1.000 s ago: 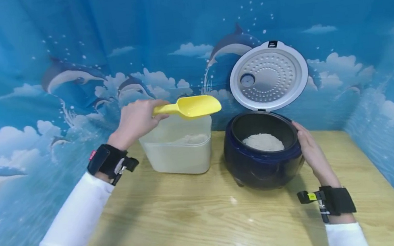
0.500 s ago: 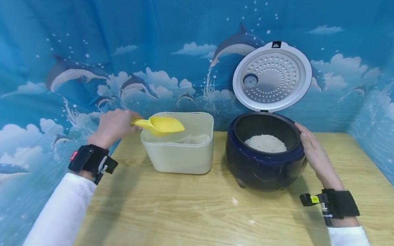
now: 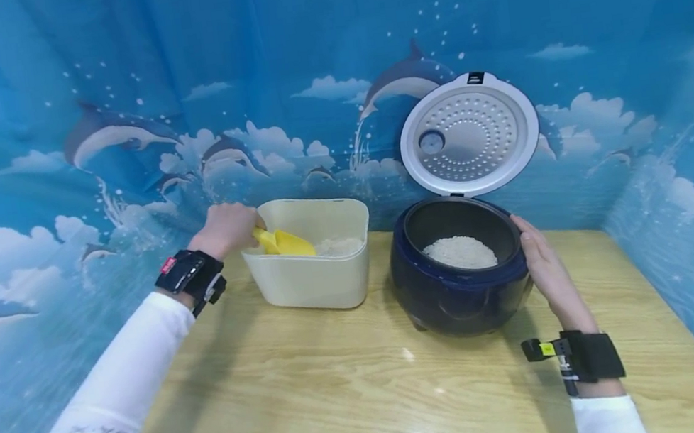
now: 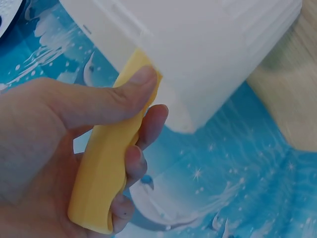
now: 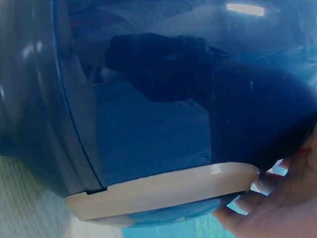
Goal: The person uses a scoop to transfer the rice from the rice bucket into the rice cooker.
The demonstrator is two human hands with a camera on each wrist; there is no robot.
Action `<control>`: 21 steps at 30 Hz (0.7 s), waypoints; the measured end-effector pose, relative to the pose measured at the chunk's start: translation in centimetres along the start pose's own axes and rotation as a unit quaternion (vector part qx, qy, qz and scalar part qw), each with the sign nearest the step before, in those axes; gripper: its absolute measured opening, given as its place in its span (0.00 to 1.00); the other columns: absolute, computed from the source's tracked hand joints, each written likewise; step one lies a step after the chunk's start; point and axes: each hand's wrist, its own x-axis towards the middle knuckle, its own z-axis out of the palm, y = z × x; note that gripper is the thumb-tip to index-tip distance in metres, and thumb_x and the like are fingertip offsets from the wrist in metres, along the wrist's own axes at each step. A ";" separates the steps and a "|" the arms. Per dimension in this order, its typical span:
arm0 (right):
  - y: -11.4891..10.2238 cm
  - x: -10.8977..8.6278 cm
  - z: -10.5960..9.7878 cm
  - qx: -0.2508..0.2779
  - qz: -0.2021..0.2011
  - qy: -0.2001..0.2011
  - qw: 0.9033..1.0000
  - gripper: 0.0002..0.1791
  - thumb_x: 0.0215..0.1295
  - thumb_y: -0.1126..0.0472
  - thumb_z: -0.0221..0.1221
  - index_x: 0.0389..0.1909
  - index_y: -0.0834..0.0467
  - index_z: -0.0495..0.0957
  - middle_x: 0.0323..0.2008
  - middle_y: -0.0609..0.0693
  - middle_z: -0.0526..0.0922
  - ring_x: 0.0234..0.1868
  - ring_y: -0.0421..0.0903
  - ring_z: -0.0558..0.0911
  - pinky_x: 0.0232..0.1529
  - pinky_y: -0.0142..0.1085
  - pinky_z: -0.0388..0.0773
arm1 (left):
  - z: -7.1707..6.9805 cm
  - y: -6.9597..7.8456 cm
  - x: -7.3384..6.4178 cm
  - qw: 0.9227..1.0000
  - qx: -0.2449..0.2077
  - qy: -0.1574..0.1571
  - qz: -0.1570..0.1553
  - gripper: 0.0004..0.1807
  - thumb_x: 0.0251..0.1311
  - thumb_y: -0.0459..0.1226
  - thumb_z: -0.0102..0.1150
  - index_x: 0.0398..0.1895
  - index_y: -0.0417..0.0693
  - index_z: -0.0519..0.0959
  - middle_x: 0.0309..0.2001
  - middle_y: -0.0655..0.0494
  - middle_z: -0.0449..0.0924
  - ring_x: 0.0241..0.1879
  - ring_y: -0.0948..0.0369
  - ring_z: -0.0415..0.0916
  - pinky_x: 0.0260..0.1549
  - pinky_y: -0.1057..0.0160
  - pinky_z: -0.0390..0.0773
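My left hand point(image 3: 229, 228) grips the handle of a yellow scoop point(image 3: 289, 244) at the left rim of a cream plastic bin point(image 3: 310, 285). The scoop's bowl dips inside the bin, close to the white rice point(image 3: 339, 247) there. In the left wrist view, the thumb lies along the yellow handle point(image 4: 99, 171) and the fingers curl round it. To the right stands a dark blue rice cooker point(image 3: 453, 304) with white rice point(image 3: 462, 252) in its dark pot. My right hand point(image 3: 546, 269) rests against the cooker's right side, fingers extended up to the rim.
The cooker's silver lid point(image 3: 473, 134) stands raised behind the pot. Both containers sit toward the back of a wooden table point(image 3: 315, 391). A blue curtain point(image 3: 302, 50) printed with dolphins hangs behind and at the sides.
My left hand has moved left and down with the scoop, from above the bin to its left rim, and the scoop's bowl now tilts down inside. The right hand stays at the cooker.
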 end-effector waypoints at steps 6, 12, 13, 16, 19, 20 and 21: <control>0.2 0.1 0.0 -0.001 0.002 0.003 1.000 0.32 0.85 0.50 0.32 0.80 0.63 0.48 0.79 0.67 0.45 0.79 0.66 0.42 0.75 0.61 0.36 | 1.2 0.4 1.1 0.999 -0.031 -0.016 -0.012 0.17 0.61 0.35 0.69 0.54 0.44 0.85 0.48 0.43 0.85 0.41 0.49 0.77 0.46 0.48 0.73; 0.3 0.3 0.0 -0.005 0.006 0.006 1.000 0.32 0.85 0.51 0.31 0.80 0.64 0.48 0.79 0.67 0.45 0.79 0.66 0.43 0.75 0.60 0.36 | 2.6 0.2 2.4 0.998 -0.057 -0.027 -0.003 0.19 0.62 0.38 0.70 0.56 0.46 0.85 0.52 0.43 0.84 0.45 0.47 0.76 0.49 0.44 0.70; 0.4 0.4 0.0 -0.006 0.007 0.008 1.000 0.31 0.85 0.51 0.31 0.80 0.64 0.48 0.79 0.68 0.45 0.79 0.66 0.43 0.75 0.60 0.36 | 2.8 0.2 2.6 0.998 -0.057 -0.026 0.004 0.19 0.62 0.38 0.70 0.57 0.46 0.84 0.53 0.43 0.84 0.48 0.46 0.77 0.51 0.42 0.71; 0.4 0.3 0.1 -0.008 0.003 0.012 1.000 0.31 0.85 0.51 0.31 0.79 0.65 0.49 0.79 0.68 0.46 0.79 0.66 0.44 0.75 0.59 0.37 | 3.3 0.4 3.2 0.998 -0.059 -0.023 0.023 0.20 0.62 0.39 0.70 0.57 0.45 0.84 0.56 0.43 0.83 0.54 0.43 0.77 0.54 0.39 0.71; 0.5 0.2 0.2 -0.010 -0.002 0.015 1.000 0.31 0.85 0.52 0.31 0.79 0.64 0.49 0.79 0.68 0.47 0.78 0.67 0.44 0.75 0.59 0.37 | 3.6 0.9 3.7 0.998 -0.058 -0.017 0.036 0.19 0.61 0.38 0.70 0.56 0.45 0.85 0.55 0.43 0.84 0.53 0.44 0.78 0.54 0.40 0.72; 0.5 0.2 0.2 -0.010 -0.003 0.016 1.000 0.31 0.85 0.52 0.31 0.79 0.64 0.50 0.79 0.67 0.48 0.78 0.67 0.44 0.75 0.59 0.37 | 3.6 1.2 3.9 0.998 -0.056 -0.015 0.038 0.19 0.61 0.38 0.70 0.55 0.45 0.85 0.54 0.44 0.85 0.52 0.44 0.79 0.53 0.41 0.73; 0.5 0.2 0.3 -0.009 -0.003 0.018 1.000 0.31 0.85 0.52 0.31 0.79 0.64 0.50 0.79 0.67 0.48 0.78 0.67 0.45 0.76 0.58 0.37 | 3.6 1.5 4.1 0.998 -0.050 -0.013 0.042 0.17 0.61 0.37 0.70 0.54 0.45 0.86 0.52 0.44 0.85 0.49 0.46 0.79 0.51 0.43 0.73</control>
